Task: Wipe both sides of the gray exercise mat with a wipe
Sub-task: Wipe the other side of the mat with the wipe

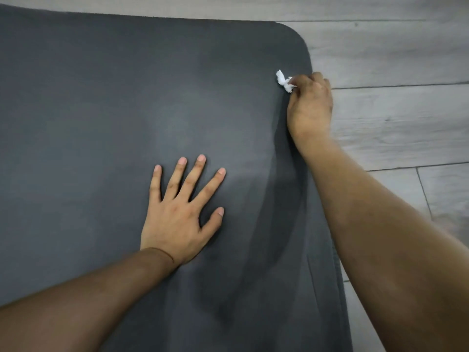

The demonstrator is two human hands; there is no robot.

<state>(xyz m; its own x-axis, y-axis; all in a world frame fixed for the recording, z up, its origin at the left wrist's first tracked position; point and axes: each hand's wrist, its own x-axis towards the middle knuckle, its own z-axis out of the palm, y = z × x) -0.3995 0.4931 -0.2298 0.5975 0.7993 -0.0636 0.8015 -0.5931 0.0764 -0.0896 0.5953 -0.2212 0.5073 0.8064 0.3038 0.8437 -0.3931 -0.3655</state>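
Mat (127,97) flat on floor (393,59), stretches left and toward you. Your right hand (311,102) pinches wipe (283,81) at far-right corner edge. Left hand (177,212) splayed flat mid-mat, pinning. Unwiped run lies leftward; right hand nearer.

Legible text, labels, brands, numbers, signs: none on mat (101,97), wipe (283,80) or floor (393,59).

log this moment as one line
left hand flat on mat | right hand grips wipe near mat's edge | mat on floor
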